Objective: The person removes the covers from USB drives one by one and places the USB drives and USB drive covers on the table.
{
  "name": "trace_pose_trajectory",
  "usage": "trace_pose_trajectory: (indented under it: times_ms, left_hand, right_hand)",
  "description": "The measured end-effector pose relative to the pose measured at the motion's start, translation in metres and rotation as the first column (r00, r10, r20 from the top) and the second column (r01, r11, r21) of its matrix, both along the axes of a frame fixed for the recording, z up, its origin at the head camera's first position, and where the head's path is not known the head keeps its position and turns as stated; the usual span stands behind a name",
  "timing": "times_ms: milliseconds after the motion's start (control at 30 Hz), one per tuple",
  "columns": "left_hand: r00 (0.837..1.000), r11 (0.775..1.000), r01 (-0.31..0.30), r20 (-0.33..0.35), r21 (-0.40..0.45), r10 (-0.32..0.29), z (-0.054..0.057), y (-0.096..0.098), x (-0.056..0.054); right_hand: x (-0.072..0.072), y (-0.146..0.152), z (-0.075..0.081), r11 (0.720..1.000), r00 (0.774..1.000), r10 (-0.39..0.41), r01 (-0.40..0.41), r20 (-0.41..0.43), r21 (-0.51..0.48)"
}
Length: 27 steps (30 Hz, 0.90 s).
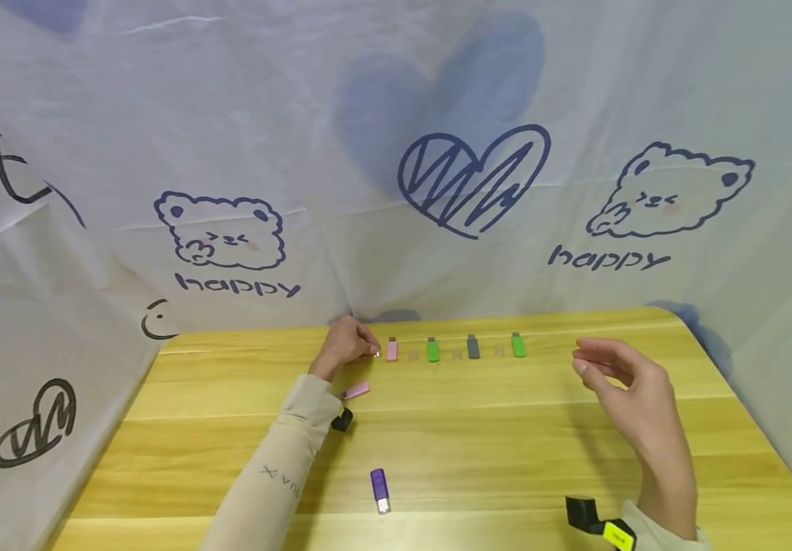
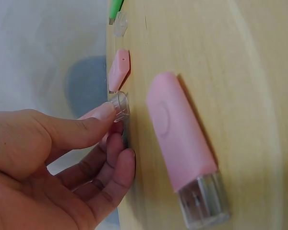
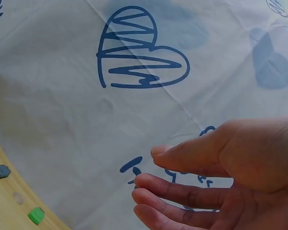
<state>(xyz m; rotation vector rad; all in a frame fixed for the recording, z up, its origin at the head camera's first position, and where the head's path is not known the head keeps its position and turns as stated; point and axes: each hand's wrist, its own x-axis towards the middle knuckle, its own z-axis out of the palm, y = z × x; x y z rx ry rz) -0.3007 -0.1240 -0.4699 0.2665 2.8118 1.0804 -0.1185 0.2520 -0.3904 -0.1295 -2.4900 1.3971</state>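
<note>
My left hand (image 1: 346, 346) pinches a small transparent cap (image 2: 120, 106) between thumb and forefinger, at the table's back edge. Just right of it lies an uncapped pink USB stick (image 1: 392, 350), its plug toward the back. Nearer to me, beside the left wrist, a second pink USB stick (image 2: 180, 134) lies slanted with its transparent cap on. Over the right side of the table, my right hand (image 1: 633, 394) is raised with fingers loosely bent and nothing in them; in the right wrist view its thumb and fingertips are apart.
The row continues rightward with a green USB stick (image 1: 433, 350), a grey one (image 1: 474, 347) and another green one (image 1: 519, 345). Transparent caps (image 1: 457, 354) lie between them. A purple USB stick (image 1: 379, 488) lies near the front. A printed cloth (image 1: 368, 252) hangs behind the wooden table (image 1: 478, 444).
</note>
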Motion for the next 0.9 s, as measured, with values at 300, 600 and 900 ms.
trace_pose_trajectory:
  times_ms: [300,600,900]
  left_hand:
    - [1.000,1.000,-0.026,-0.011,0.001,0.026,-0.001,-0.003,0.004]
    - [1.000,0.991,-0.009,-0.022,0.136,0.012,0.001,-0.012,0.012]
    - [0.993,0.943,-0.015,-0.107,0.333,0.054,0.019,-0.016,0.045]
  right_hand:
    - [0.001,-0.004,0.001,1.000,1.000,0.025,-0.025,-0.019,-0.010]
    - [0.001,-0.007,0.002,1.000,1.000,0.027,-0.027,-0.007,-0.001]
    - [-0.006,-0.013,0.000,0.998,0.998,0.063,-0.063,-0.019,0.026]
